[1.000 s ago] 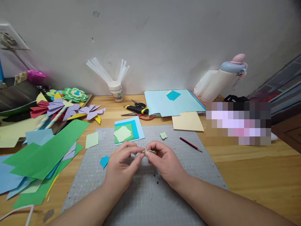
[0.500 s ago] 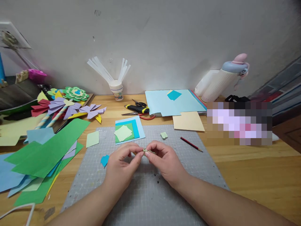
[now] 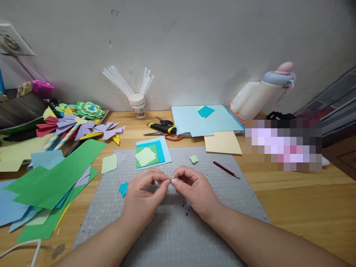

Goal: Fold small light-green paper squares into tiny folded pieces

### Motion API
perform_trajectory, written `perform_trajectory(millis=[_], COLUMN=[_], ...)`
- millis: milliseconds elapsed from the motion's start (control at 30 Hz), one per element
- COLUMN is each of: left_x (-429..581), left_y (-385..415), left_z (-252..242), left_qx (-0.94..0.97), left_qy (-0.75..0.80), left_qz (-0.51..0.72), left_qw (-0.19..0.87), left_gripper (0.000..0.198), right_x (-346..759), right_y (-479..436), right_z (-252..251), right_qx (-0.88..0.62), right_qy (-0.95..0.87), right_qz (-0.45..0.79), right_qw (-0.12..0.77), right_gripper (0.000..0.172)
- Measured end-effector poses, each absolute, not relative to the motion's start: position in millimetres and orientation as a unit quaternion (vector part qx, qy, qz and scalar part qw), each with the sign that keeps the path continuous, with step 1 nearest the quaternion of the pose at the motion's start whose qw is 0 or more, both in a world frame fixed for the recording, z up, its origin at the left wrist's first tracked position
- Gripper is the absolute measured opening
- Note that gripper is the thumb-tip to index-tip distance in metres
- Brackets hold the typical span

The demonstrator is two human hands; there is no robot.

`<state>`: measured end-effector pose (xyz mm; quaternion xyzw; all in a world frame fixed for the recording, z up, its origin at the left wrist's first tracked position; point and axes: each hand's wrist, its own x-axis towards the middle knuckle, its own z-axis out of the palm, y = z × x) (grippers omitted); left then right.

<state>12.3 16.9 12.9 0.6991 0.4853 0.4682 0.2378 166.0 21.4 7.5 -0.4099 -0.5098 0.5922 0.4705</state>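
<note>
Here, paper piece point(image 3: 174, 179): small, pale green, folded; we hold it just above the middle of the cutting mat point(image 3: 172, 230).
Left hand point(image 3: 144, 198): our fingers point(image 3: 162, 188) pinch its left end, tips pressed together.
Right hand point(image 3: 194, 191): our fingers pinch its right end.
Handling: we judge it light, thin and easily crushed; a gentle hold on the folded edges suits it.

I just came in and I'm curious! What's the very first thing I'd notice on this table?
Right in the middle, the left hand and right hand pinch a tiny pale green paper piece between their fingertips, over the grey cutting mat. On the left lies a bright pile of green paper sheets, with purple folded paper shapes behind it. At the back by the wall, a paper cup holds white strips.
</note>
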Motion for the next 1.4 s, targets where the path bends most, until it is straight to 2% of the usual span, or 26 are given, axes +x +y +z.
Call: perform_trajectory(millis=[400, 867, 1400], left_x=[12.5, 9.8, 11.0], left_y=[17.3, 19.6, 19.7], left_z=[12.1, 5.7, 11.8], left_qx=[0.708, 0.635, 0.687], left_qy=[0.481, 0.550, 0.516], left_qz=[0.460, 0.418, 0.446], left_qw=[0.237, 0.346, 0.252], left_gripper=[0.009, 0.007, 0.004], right_x=[166.1, 166.2, 166.5], right_y=[22.8, 23.5, 21.6], right_z=[5.8, 2.0, 6.3], right_qx=[-0.426, -0.425, -0.439], right_qy=[-0.489, -0.447, -0.495], right_qz=[0.614, 0.646, 0.600], right_qw=[0.451, 0.449, 0.450], right_gripper=[0.014, 0.016, 0.016])
